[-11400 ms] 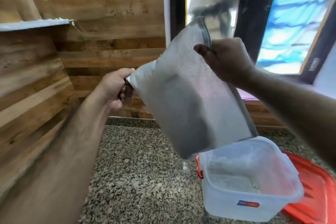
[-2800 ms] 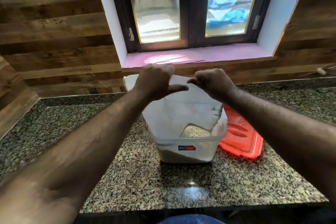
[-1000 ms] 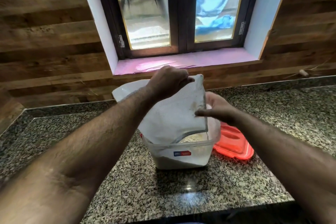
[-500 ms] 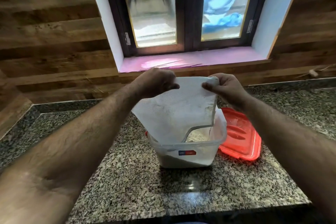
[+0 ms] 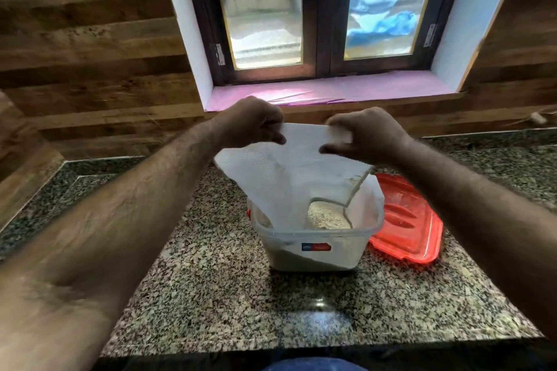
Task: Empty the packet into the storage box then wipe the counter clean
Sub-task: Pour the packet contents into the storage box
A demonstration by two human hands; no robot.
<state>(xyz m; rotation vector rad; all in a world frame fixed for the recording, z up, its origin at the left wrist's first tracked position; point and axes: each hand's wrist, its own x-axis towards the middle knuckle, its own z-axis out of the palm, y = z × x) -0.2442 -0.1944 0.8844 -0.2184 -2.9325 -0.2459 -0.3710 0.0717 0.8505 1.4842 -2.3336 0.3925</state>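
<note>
A white packet [image 5: 289, 172] hangs upside down over the clear storage box [image 5: 316, 253], its cut mouth reaching into the box. My left hand [image 5: 256, 123] pinches the packet's upper left corner and my right hand [image 5: 364, 132] pinches its upper right corner. The packet looks flat and limp. Pale grain [image 5: 327, 215] lies heaped inside the box, partly hidden by the packet. The box stands on the speckled granite counter [image 5: 217, 295], near its middle.
A red lid [image 5: 407, 226] lies flat on the counter, touching the box's right side. Wood-panelled walls rise behind and to the left. A window with a pink sill [image 5: 331, 90] sits above the counter's back edge. The counter's front edge [image 5: 301, 346] is close to me.
Over the last second my right hand rose from beside the box to the packet's top right corner. Both hands now hold the packet stretched flat a little higher above the box.
</note>
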